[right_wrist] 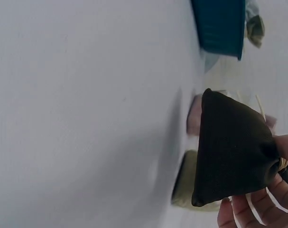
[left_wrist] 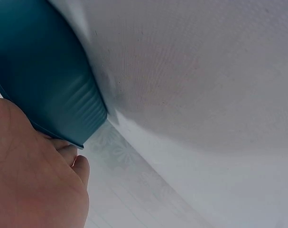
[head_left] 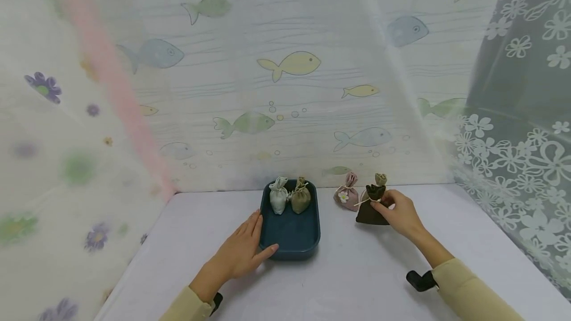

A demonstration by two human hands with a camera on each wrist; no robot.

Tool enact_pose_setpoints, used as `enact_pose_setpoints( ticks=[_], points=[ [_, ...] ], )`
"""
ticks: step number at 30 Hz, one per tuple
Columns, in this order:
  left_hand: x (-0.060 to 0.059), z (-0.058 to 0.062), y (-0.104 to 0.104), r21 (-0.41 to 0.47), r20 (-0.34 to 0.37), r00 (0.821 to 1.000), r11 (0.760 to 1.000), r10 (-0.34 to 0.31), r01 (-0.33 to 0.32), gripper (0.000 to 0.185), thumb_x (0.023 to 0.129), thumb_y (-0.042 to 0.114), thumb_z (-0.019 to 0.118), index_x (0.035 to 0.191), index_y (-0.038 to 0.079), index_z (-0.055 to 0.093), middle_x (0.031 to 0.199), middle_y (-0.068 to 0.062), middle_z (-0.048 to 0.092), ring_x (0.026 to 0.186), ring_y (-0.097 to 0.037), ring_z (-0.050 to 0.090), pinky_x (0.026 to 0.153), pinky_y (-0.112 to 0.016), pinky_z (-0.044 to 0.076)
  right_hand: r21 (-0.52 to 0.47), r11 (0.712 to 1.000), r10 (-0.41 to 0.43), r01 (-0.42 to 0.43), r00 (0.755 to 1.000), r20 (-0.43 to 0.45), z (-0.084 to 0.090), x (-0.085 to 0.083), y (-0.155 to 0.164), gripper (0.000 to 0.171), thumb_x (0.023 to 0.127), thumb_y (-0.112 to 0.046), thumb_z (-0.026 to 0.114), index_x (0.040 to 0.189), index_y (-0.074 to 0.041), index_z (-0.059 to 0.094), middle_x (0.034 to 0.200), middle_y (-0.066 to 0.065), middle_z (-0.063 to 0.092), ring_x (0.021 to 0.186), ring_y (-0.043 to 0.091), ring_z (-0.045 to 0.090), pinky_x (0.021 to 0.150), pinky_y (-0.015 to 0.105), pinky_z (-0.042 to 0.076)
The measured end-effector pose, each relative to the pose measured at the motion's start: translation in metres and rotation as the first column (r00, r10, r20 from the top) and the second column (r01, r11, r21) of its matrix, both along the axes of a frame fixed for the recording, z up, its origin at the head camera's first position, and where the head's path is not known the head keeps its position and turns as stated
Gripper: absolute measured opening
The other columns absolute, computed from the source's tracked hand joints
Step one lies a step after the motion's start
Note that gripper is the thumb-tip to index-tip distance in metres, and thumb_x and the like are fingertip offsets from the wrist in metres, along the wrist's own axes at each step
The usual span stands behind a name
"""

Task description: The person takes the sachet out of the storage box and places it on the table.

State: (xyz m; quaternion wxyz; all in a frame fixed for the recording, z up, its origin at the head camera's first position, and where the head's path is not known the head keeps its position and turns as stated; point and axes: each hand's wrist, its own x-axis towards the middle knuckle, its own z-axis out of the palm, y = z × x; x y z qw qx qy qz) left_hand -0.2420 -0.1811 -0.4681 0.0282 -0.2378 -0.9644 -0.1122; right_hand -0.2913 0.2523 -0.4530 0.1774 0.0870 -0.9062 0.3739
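A dark teal tray [head_left: 290, 239] sits mid-table with a pale blue-white pouch [head_left: 278, 196] and an olive pouch [head_left: 301, 196] at its far end. My left hand [head_left: 243, 251] rests flat against the tray's left front corner, fingers straight; the left wrist view shows the tray [left_wrist: 44, 76] by my palm [left_wrist: 34, 185]. My right hand [head_left: 399, 212] pinches the tied neck of a dark brown pouch [head_left: 369, 210], seen close in the right wrist view [right_wrist: 231, 152]. A pink pouch [head_left: 347, 192] with a flower and a beige pouch [head_left: 380, 179] stand just behind.
The white table [head_left: 357, 281] is enclosed by sheer curtains: fish print [head_left: 290, 63] at the back, flowers on the left [head_left: 42, 85] and lace flowers on the right [head_left: 526, 162]. Bare tabletop lies in front of the tray.
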Motion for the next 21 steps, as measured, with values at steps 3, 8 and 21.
enact_pose_setpoints(
  ticks=[3,8,21],
  points=[
    [0.000,0.001,0.000,-0.008,0.009,1.000,1.000,0.006,-0.005,0.102,0.100,0.075,0.034,0.159,-0.008,0.022,0.168,-0.023,0.015,0.156,-0.035,0.018,0.123,-0.051,0.025,-0.003,1.000,-0.013,0.013,1.000,0.010,-0.005,-0.003,0.006,0.025,0.095,-0.022,0.073,0.097,0.001,0.064,0.091,0.011,0.066,0.088,0.027,0.061,0.073,0.037,0.046],
    [0.000,0.001,0.000,-0.032,0.013,1.000,0.999,0.012,-0.011,0.103,0.099,0.076,0.032,0.160,-0.007,0.022,0.169,-0.021,0.014,0.156,-0.034,0.017,0.123,-0.050,0.024,-0.001,1.000,-0.020,0.020,0.999,0.030,-0.011,-0.006,0.013,0.025,0.094,-0.021,0.073,0.096,0.002,0.063,0.090,0.012,0.065,0.088,0.027,0.061,0.073,0.037,0.047],
    [-0.001,-0.001,0.000,-0.025,-0.002,1.000,1.000,0.005,-0.005,0.101,0.100,0.074,0.034,0.159,-0.007,0.023,0.169,-0.022,0.014,0.156,-0.034,0.018,0.123,-0.051,0.026,0.034,0.999,-0.011,0.010,0.999,0.044,-0.016,-0.003,0.024,0.034,0.095,-0.024,0.070,0.109,0.007,0.065,0.104,0.022,0.065,0.092,0.034,0.064,0.075,0.039,0.050]
  ],
)
